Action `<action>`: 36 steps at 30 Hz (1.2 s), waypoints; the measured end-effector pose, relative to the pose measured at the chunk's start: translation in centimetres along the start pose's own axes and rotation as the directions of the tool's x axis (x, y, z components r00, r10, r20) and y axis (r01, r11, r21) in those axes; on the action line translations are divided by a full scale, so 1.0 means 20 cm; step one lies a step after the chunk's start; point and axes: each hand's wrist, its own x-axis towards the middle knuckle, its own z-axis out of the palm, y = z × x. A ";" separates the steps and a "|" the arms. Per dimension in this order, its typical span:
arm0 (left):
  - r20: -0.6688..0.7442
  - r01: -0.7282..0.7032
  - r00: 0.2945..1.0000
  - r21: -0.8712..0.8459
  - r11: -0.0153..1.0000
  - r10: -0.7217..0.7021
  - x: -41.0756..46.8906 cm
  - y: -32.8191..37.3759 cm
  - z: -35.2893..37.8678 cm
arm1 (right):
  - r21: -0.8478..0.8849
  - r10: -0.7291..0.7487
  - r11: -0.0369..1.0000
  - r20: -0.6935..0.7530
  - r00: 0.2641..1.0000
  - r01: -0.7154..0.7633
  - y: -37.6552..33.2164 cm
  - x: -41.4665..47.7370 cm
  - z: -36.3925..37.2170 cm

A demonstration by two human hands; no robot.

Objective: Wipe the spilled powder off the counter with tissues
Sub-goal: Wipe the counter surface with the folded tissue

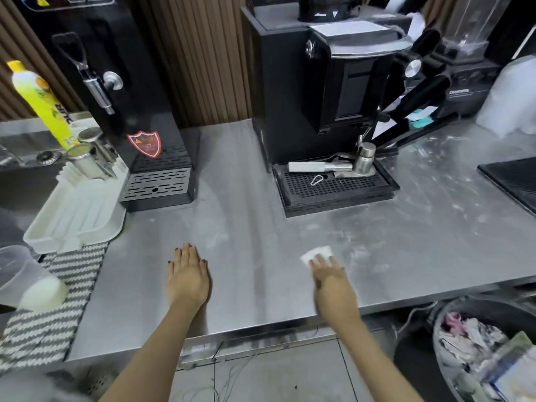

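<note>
Wiping underway, powder left.
Your right hand (330,275) presses a small white tissue (317,252) flat-fingered onto the steel table (246,198); your left hand (188,274) lies flat, empty; white powder streaks (361,253) spread right of that hand.

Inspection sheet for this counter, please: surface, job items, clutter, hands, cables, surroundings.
Surface: steel counter, white powder smeared right of centre and toward the far right.
Job's things: one tissue, flat on the counter, partly under the right hand.
Clutter: black machine, dispenser, yellow bottle, white tray, striped mat.
Grippers: left hand flat on bare counter; right hand pressing the tissue, blurred.
Cables: thin wires hanging below the counter's front edge.
Surroundings: bin of rubbish at lower right.
</note>
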 end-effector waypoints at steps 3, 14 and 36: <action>0.004 -0.001 1.000 -0.003 1.000 0.001 0.00 0.00 0.00 | -0.040 0.144 0.988 -0.136 0.980 -0.151 0.07 0.04 -0.05; -0.010 -0.005 1.000 -0.002 1.000 0.005 -0.01 0.01 0.00 | -0.146 -0.162 0.973 0.124 0.979 0.179 -0.14 -0.14 0.19; -0.069 -0.026 0.997 -0.067 0.997 0.022 0.26 -0.07 0.00 | -0.060 -0.282 0.950 0.257 0.924 0.306 -0.92 0.77 0.54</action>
